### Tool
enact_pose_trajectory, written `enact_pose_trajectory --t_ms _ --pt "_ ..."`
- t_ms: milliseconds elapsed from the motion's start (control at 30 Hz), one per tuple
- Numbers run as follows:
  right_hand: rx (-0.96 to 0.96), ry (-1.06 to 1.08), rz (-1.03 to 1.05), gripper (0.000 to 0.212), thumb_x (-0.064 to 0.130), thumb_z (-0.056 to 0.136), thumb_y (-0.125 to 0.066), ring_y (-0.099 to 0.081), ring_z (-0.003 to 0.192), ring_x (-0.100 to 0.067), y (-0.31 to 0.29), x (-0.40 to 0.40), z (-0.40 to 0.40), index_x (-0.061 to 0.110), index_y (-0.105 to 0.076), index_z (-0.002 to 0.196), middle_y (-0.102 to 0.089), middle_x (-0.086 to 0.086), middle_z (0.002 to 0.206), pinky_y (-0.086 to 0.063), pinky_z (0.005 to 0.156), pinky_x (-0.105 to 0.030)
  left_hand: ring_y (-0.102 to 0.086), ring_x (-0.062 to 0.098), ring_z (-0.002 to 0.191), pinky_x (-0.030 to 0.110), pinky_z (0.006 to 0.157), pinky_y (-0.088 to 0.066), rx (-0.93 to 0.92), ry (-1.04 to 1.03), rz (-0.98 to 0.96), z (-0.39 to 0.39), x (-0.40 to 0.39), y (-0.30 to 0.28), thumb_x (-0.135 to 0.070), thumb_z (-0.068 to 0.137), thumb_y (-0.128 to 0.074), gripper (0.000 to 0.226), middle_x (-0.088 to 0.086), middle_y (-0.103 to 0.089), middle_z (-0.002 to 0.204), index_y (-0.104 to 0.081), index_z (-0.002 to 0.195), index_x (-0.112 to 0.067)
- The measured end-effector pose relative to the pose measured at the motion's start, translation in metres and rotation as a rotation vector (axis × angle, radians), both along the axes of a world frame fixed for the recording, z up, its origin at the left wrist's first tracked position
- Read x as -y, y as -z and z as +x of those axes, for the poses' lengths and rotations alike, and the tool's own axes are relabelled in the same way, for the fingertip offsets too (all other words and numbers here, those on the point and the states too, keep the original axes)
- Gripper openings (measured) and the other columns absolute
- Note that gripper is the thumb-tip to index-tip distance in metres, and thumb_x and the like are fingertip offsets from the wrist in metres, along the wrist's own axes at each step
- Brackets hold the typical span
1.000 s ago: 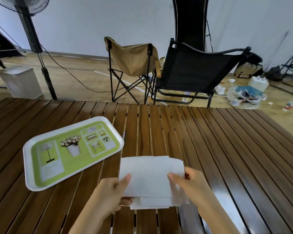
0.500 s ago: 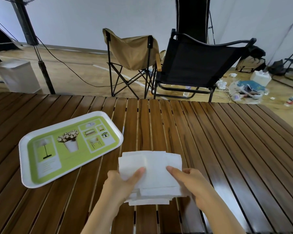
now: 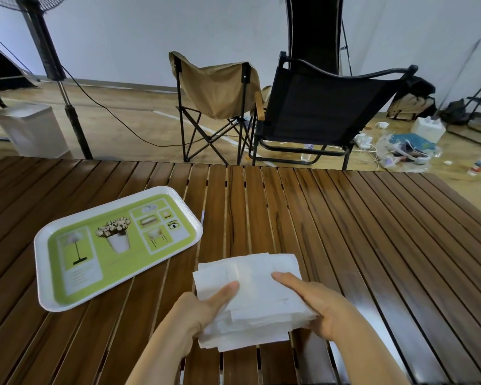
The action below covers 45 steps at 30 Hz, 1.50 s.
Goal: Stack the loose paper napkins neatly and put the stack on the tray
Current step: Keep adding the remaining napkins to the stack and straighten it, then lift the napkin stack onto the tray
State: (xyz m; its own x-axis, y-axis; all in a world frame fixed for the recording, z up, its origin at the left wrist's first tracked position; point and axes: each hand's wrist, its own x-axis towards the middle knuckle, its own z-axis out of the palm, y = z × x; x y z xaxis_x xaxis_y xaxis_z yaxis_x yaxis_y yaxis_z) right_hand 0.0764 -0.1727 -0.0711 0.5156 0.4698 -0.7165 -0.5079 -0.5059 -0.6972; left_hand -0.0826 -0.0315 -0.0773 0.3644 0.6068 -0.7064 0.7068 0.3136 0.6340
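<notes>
A bundle of several white paper napkins [image 3: 257, 290] is held over the slatted wooden table [image 3: 345, 245], near its front edge. The sheets are fanned, with edges not lined up. My left hand [image 3: 206, 309] grips the bundle's left side, thumb on top. My right hand [image 3: 314, 307] grips the right side, thumb pressed across the top sheet. A white-rimmed tray [image 3: 42, 276] with a green printed face lies flat on the table to the left of the napkins, with nothing on it.
Past the table's far edge stand a tan folding chair [image 3: 220, 90] and a black folding chair [image 3: 325, 107]. A fan stand [image 3: 67, 90] and a white bin [image 3: 31, 129] are at the far left. Clutter lies on the floor at the far right.
Both hands keep hold of the napkins; my thumbs have slid inward over the top sheet and the sheets have shifted against each other. The tray has not moved.
</notes>
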Motion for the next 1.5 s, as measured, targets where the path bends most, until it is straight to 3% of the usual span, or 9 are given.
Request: enact_pose_trajectory --t_ms 400,500,633,767,867,1000,1200,1367,1500 --pt "-0.229 0.034 0.293 0.068 0.026 0.060 -0.083 -0.067 0.100 -0.035 -0.016 0.013 -0.013 0.007 -0.060 0.121 -0.070 -0.019 0.110 -0.054 0.084 -0.044 -0.064 0.023 0.101 0.040 0.079 -0.056 0.262 0.025 -0.092 -0.013 -0.005 -0.013 -0.079 0.027 -0.077 0.126 0.002 -0.064 0.116 -0.040 0.133 -0.022" --pt "-0.266 0.009 0.412 0.085 0.024 0.046 -0.095 -0.068 0.099 -0.035 -0.026 0.016 -0.015 0.007 -0.059 0.121 -0.069 -0.019 0.113 -0.056 0.084 -0.046 -0.066 0.019 0.107 0.040 0.093 -0.053 0.500 0.090 -0.172 -0.024 -0.009 -0.017 -0.076 0.048 -0.071 0.105 -0.003 -0.067 0.120 -0.038 0.136 -0.029" --pt "-0.328 0.058 0.535 0.093 0.013 0.023 -0.098 -0.072 0.083 -0.036 -0.040 0.017 -0.020 0.003 -0.065 0.110 -0.072 -0.021 0.103 -0.061 0.064 -0.046 -0.064 0.016 0.103 0.014 0.064 -0.054 0.645 -0.009 -0.256 -0.034 -0.011 -0.021 -0.046 0.089 -0.057 0.042 -0.007 -0.059 0.127 -0.045 0.127 -0.030" --pt "-0.207 -0.010 0.462 0.064 0.027 0.066 -0.084 -0.071 0.090 -0.032 -0.042 0.016 -0.024 0.006 -0.060 0.121 -0.071 -0.017 0.109 -0.060 0.071 -0.040 -0.066 0.020 0.097 0.034 0.068 -0.053 0.726 -0.189 -0.298 -0.037 -0.011 -0.022 -0.044 0.098 -0.035 0.036 -0.001 -0.066 0.119 -0.053 0.124 -0.027" --pt "-0.096 -0.025 0.346 0.062 0.029 0.067 -0.077 -0.069 0.098 -0.032 -0.035 0.020 -0.022 0.005 -0.060 0.122 -0.071 -0.017 0.109 -0.057 0.074 -0.039 -0.071 0.018 0.081 0.034 0.068 -0.053 0.715 -0.068 -0.263 -0.037 -0.003 -0.031 -0.062 0.070 -0.047 0.052 0.000 -0.076 0.091 -0.061 0.107 -0.028" --pt "-0.041 -0.052 0.237 0.065 0.033 0.062 -0.079 -0.067 0.100 -0.032 -0.027 0.020 -0.025 0.005 -0.062 0.117 -0.072 -0.017 0.105 -0.056 0.078 -0.038 -0.062 0.016 0.102 0.031 0.077 -0.053 0.624 0.013 -0.175 -0.043 -0.003 -0.029 -0.082 0.035 -0.065 0.110 -0.003 -0.063 0.118 -0.047 0.131 -0.030" --pt "0.012 -0.101 0.179 0.037 0.035 0.084 -0.066 -0.067 0.099 -0.031 -0.033 -0.018 -0.037 0.007 -0.067 0.109 -0.072 -0.016 0.103 -0.054 0.081 -0.038 -0.052 0.030 0.123 0.047 0.105 -0.040 0.807 -0.217 -0.155 -0.048 -0.013 -0.049 -0.060 0.092 -0.029 0.062 0.009 -0.056 0.135 -0.047 0.136 -0.020" --pt "0.152 -0.201 0.160 0.048 0.043 0.077 -0.071 -0.066 0.099 -0.026 -0.051 -0.101 -0.044 0.012 -0.061 0.110 -0.068 -0.013 0.106 -0.053 0.092 -0.038 -0.063 0.026 0.105 0.049 0.094 -0.048 0.851 -0.413 0.005 -0.078 -0.053 -0.059 -0.046 0.087 -0.056 0.031 0.002 -0.069 0.113 -0.061 0.113 -0.029" --pt "0.182 -0.263 0.197 0.096 0.058 0.037 -0.078 -0.061 0.106 -0.027 -0.052 -0.187 -0.051 0.016 -0.055 0.120 -0.062 -0.009 0.115 -0.053 0.093 -0.045 -0.063 0.027 0.093 0.038 0.069 -0.054 0.693 -0.343 0.079 -0.097 -0.122 -0.042 -0.040 0.057 -0.083 0.081 0.007 -0.064 0.112 -0.049 0.127 -0.017"
